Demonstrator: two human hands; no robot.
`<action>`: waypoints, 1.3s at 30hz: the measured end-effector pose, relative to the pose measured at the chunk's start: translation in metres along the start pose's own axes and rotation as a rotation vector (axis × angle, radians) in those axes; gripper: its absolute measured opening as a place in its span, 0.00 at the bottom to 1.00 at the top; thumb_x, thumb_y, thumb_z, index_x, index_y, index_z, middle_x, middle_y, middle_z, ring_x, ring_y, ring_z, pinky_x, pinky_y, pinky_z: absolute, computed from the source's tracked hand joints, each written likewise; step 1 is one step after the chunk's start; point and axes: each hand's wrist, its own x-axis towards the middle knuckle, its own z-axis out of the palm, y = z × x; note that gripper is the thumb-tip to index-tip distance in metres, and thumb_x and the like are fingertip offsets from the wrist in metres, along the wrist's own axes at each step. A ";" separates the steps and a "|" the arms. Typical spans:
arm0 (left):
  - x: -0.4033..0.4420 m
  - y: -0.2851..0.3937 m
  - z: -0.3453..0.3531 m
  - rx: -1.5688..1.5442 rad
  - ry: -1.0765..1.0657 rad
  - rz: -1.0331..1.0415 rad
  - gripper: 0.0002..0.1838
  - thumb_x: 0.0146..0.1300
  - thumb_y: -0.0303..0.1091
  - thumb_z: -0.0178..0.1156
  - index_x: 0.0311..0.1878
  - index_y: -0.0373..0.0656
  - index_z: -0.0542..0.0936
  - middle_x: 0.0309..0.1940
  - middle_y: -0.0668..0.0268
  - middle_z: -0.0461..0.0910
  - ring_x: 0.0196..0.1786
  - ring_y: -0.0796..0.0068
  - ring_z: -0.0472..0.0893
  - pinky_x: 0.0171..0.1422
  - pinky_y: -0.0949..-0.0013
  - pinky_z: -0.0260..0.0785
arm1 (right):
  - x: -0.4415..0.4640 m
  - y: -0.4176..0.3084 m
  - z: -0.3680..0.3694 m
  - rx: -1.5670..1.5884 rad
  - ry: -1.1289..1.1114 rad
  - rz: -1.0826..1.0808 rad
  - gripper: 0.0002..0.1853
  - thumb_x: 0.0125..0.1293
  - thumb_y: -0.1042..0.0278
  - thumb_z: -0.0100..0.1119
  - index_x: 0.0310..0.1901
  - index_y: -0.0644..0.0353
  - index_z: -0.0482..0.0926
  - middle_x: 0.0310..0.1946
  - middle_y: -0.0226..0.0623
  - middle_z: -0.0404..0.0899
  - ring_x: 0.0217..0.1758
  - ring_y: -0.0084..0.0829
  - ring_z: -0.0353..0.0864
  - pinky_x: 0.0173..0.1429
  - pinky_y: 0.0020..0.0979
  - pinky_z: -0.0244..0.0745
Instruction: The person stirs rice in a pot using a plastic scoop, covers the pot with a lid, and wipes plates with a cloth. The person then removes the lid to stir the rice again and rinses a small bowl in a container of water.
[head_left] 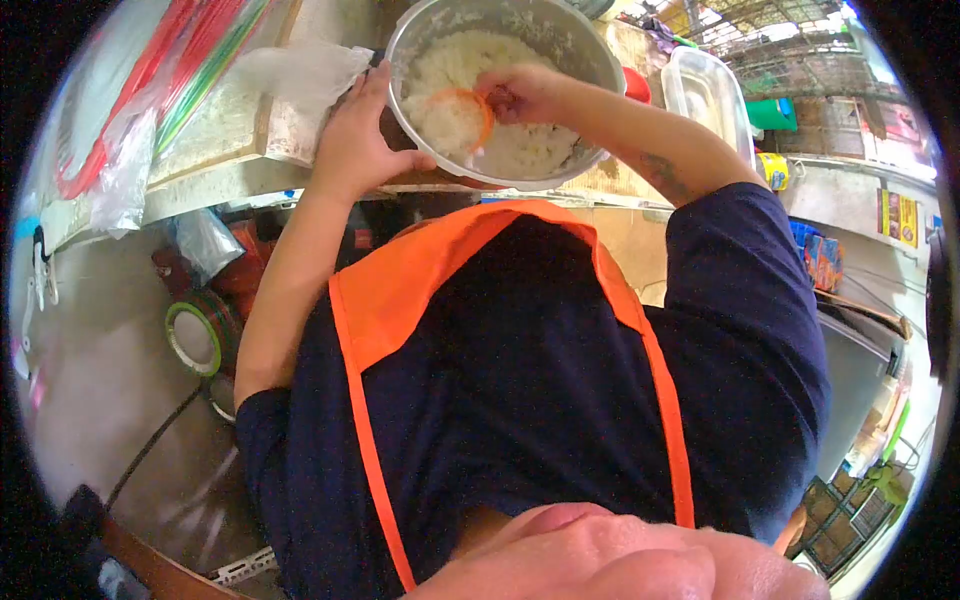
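Note:
A large metal pot point(408, 100) stands at the top of the head view with white, crumbly food that looks like cooked rice point(480, 55) in it. My left hand point(360, 140) grips the pot's left side, its thumb on the near rim and its fingers along the outer wall. Inside the pot, my right hand point(520, 93) is closed on an orange plastic cup point(487, 118). The cup is tilted in the rice, and white grains fill its mouth. Its lower part is hidden.
Left of the pot lie a clear plastic bag point(300, 75) and bundles of red and green plastic strips point(195, 60). A clear plastic tub point(708, 100) and a red item point(637, 86) are to the right. The counter's front edge point(230, 180) runs before me.

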 end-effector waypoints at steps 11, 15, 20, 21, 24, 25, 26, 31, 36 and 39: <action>0.002 0.003 -0.004 0.034 -0.018 -0.006 0.64 0.23 0.53 0.74 0.66 0.41 0.50 0.64 0.50 0.56 0.66 0.57 0.58 0.66 0.63 0.55 | -0.024 -0.030 0.017 -2.017 0.228 -1.276 0.07 0.52 0.67 0.51 0.27 0.59 0.76 0.27 0.37 0.75 0.37 0.40 0.74 0.40 0.39 0.70; -0.001 0.005 -0.003 -0.026 -0.020 -0.042 0.62 0.24 0.52 0.74 0.64 0.36 0.54 0.61 0.50 0.60 0.65 0.54 0.58 0.66 0.60 0.54 | -0.030 -0.035 0.029 -2.008 0.124 -0.878 0.08 0.52 0.66 0.51 0.27 0.60 0.76 0.27 0.39 0.75 0.37 0.42 0.75 0.40 0.41 0.70; 0.000 0.005 -0.004 -0.033 0.022 -0.040 0.62 0.23 0.51 0.74 0.64 0.35 0.54 0.60 0.49 0.61 0.64 0.54 0.59 0.66 0.62 0.54 | -0.026 -0.054 -0.018 -1.765 0.378 -0.545 0.13 0.51 0.60 0.51 0.29 0.61 0.78 0.25 0.41 0.78 0.31 0.41 0.77 0.38 0.38 0.71; 0.000 0.005 -0.004 -0.031 0.024 -0.037 0.62 0.23 0.51 0.74 0.64 0.35 0.54 0.60 0.49 0.61 0.64 0.54 0.60 0.66 0.61 0.55 | -0.014 -0.056 -0.034 -1.701 0.380 -0.358 0.15 0.50 0.58 0.51 0.30 0.61 0.79 0.24 0.42 0.78 0.29 0.41 0.78 0.38 0.36 0.71; -0.001 0.006 -0.006 -0.044 0.033 -0.029 0.61 0.23 0.51 0.74 0.64 0.37 0.54 0.59 0.50 0.62 0.62 0.54 0.62 0.65 0.61 0.56 | 0.020 -0.025 -0.064 -1.481 0.231 -0.214 0.15 0.48 0.57 0.53 0.29 0.60 0.80 0.23 0.38 0.79 0.26 0.32 0.77 0.32 0.32 0.69; -0.001 0.008 -0.008 -0.059 0.038 -0.029 0.61 0.23 0.51 0.74 0.64 0.38 0.55 0.59 0.51 0.63 0.61 0.54 0.63 0.64 0.61 0.57 | 0.019 -0.022 -0.057 -1.319 0.158 -0.200 0.14 0.48 0.58 0.53 0.28 0.60 0.80 0.22 0.35 0.78 0.23 0.28 0.75 0.29 0.31 0.67; 0.000 0.010 -0.010 -0.060 0.040 -0.031 0.61 0.23 0.51 0.74 0.64 0.38 0.55 0.59 0.51 0.63 0.61 0.54 0.63 0.64 0.61 0.57 | 0.014 -0.022 -0.055 -1.322 0.156 -0.199 0.14 0.48 0.58 0.53 0.28 0.60 0.80 0.22 0.35 0.78 0.23 0.28 0.75 0.29 0.31 0.67; 0.004 0.018 -0.021 -0.066 -0.137 -0.162 0.65 0.21 0.53 0.74 0.66 0.40 0.50 0.64 0.50 0.56 0.66 0.58 0.58 0.67 0.64 0.54 | 0.007 -0.004 -0.046 -0.438 0.188 -0.069 0.07 0.52 0.63 0.52 0.22 0.55 0.74 0.15 0.24 0.65 0.16 0.18 0.56 0.21 0.23 0.51; 0.004 0.013 -0.018 -0.071 -0.151 -0.139 0.65 0.21 0.52 0.74 0.66 0.41 0.50 0.64 0.52 0.56 0.67 0.59 0.56 0.67 0.63 0.54 | 0.015 0.002 -0.045 -0.281 0.134 -0.034 0.05 0.53 0.66 0.51 0.23 0.55 0.72 0.16 0.25 0.63 0.18 0.17 0.58 0.22 0.22 0.52; 0.004 0.012 -0.016 -0.071 -0.142 -0.139 0.65 0.22 0.51 0.74 0.66 0.41 0.49 0.64 0.53 0.55 0.67 0.60 0.56 0.67 0.63 0.53 | 0.028 0.006 -0.052 -0.295 0.069 -0.027 0.04 0.53 0.68 0.50 0.25 0.56 0.73 0.16 0.26 0.64 0.19 0.18 0.58 0.22 0.22 0.53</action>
